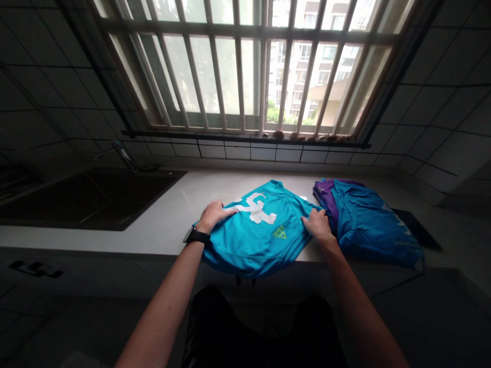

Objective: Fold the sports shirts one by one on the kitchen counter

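A turquoise T-shirt with a white figure print and a small yellow-green logo lies across the counter, its lower edge drooping over the front. On its left side, my left hand, with a dark watch on the wrist, is closed on the fabric, thumb on top. My right hand pinches the shirt's right edge, fingers partly hidden by the cloth. Just right of that hand sits a pile of folded clothes, blue on top with a purple layer showing at the left.
The white counter runs beneath a barred window. At the left is a dark sink with a faucet. A dark flat object sticks out behind the pile. Small brown objects line the sill.
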{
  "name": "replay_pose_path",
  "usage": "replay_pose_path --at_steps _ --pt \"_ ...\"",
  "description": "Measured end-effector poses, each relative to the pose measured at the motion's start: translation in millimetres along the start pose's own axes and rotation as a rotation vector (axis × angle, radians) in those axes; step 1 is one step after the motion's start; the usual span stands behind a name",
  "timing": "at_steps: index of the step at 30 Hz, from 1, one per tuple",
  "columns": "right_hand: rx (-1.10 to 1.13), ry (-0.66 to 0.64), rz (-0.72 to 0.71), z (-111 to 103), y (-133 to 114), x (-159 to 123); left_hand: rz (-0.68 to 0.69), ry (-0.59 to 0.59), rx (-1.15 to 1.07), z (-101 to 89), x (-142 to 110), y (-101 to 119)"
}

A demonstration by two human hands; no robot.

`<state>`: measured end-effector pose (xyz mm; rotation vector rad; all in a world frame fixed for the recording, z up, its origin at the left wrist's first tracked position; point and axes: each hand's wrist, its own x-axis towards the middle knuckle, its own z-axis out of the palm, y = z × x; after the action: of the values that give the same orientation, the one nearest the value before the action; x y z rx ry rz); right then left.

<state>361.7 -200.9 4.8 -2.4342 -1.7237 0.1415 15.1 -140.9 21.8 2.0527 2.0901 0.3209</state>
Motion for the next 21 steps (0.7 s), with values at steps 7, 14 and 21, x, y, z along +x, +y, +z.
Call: replay_pose_path --at_steps 7,14,21 --pt "0.069 0.022 -0.211 4 -29 70 -0.18 0.08 0.012 1.4 -10 -7" --pt "0.179 0.217 -0.294 -13 -98 103 -0.211 0.043 -0.054 -3.9 -21 -20" --pt "0.16 -0.009 -0.63 -18 -97 74 -0.007 -0.181 -0.234 -5.7 -34 -28"
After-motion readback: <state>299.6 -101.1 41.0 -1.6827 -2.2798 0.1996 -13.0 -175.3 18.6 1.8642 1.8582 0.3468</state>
